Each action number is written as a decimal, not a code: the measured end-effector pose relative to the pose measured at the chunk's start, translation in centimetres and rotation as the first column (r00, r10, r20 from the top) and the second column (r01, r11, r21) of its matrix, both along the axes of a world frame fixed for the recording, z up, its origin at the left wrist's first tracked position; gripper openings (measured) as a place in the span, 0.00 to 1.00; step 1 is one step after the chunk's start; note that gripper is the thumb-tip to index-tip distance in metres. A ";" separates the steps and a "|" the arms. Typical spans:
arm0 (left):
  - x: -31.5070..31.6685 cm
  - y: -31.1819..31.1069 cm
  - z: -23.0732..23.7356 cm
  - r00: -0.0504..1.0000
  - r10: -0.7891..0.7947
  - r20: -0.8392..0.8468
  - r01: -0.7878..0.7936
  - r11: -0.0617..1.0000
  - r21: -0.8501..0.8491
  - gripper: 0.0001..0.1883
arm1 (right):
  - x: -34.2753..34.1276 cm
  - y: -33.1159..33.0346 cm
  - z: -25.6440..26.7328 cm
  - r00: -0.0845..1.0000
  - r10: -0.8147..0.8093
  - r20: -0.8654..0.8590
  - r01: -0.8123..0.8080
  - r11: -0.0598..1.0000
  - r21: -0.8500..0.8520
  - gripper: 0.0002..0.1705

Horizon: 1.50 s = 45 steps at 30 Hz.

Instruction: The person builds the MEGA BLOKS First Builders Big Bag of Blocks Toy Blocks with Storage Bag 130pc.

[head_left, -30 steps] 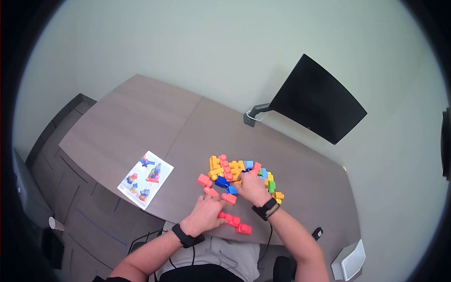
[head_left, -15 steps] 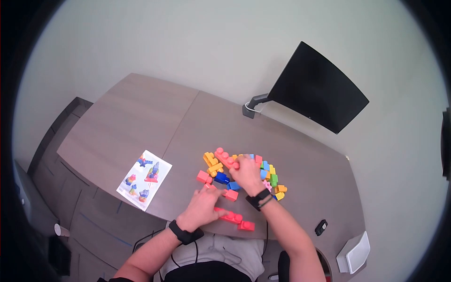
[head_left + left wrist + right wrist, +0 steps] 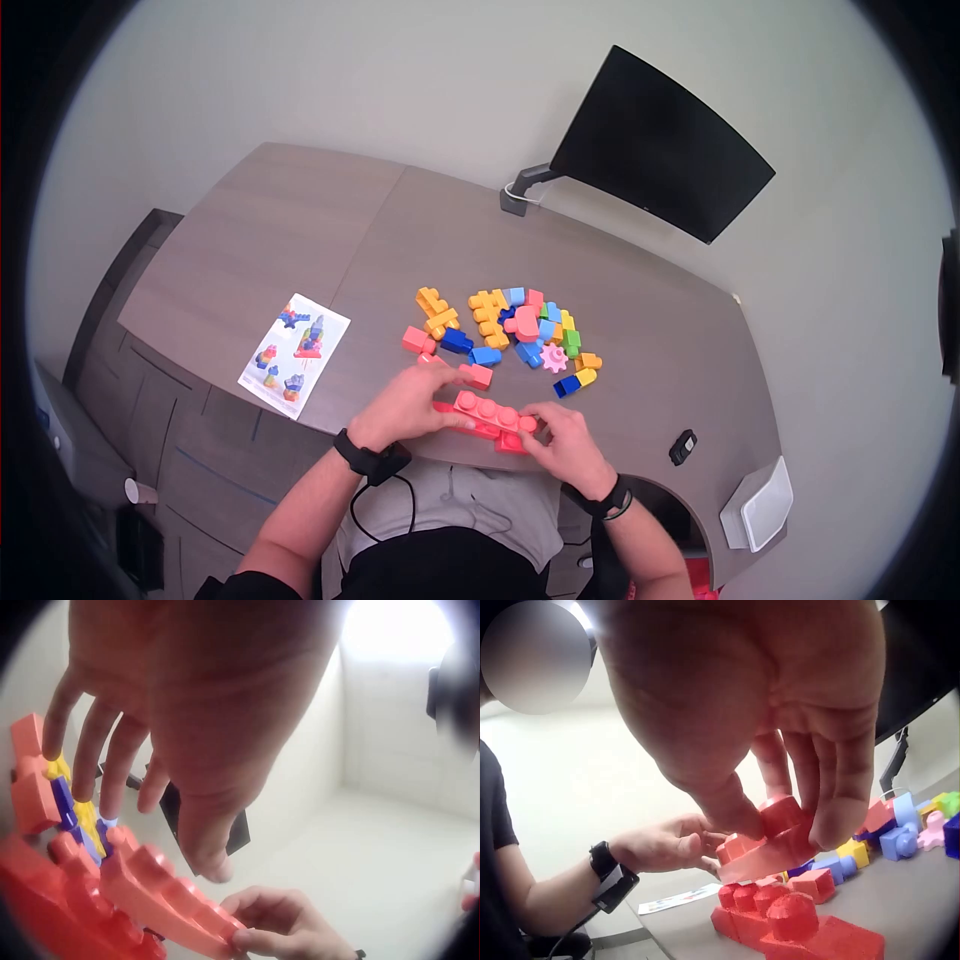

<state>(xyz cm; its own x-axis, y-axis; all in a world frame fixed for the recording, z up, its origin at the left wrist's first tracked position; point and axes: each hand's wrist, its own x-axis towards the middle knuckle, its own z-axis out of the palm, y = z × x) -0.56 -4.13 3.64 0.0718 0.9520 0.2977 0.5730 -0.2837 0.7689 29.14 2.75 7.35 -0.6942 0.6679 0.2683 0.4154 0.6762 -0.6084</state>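
My right hand [image 3: 572, 447] pinches one end of a long salmon-red toy brick [image 3: 487, 408] with a row of round studs along its top. The brick is held tilted just above a red brick row [image 3: 739, 924] near the table's front edge. A smaller red brick [image 3: 511, 443] forms the right end of that row. At the other end of the long brick is my left hand [image 3: 400, 410], its fingers spread and the thumb extended. Single red bricks [image 3: 478, 376] lie just beyond the left hand, partly covered by it.
Beyond the hands lies a pile of yellow bricks [image 3: 489, 318], blue, green and red ones, with a pink gear-shaped piece [image 3: 554, 358]. A picture sheet [image 3: 295, 355] lies at left. A monitor [image 3: 662, 145] stands behind; a black device [image 3: 683, 447] and white box [image 3: 757, 505] are at right.
My right hand has lifted the long red brick out of the pile and brought it toward me, over the red row. The left hand has stayed near that row, its fingers now beside the brick.
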 end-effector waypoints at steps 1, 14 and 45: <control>0.4 0.1 -0.6 0.999 -0.025 -0.028 0.025 1.000 0.006 0.34 | 0.1 -0.3 -0.1 1.000 -0.010 0.020 0.011 0.999 -0.032 0.17; 1.5 0.1 -1.9 0.991 -0.075 -0.110 0.057 0.985 -0.164 0.22 | 0.5 -1.8 -3.0 0.998 -0.026 0.054 0.029 0.998 -0.057 0.21; 3.2 -0.1 -2.9 0.935 0.045 -0.352 -0.142 0.956 -0.256 0.24 | -0.6 -1.5 -5.7 0.982 -0.187 0.020 0.188 0.979 -0.072 0.24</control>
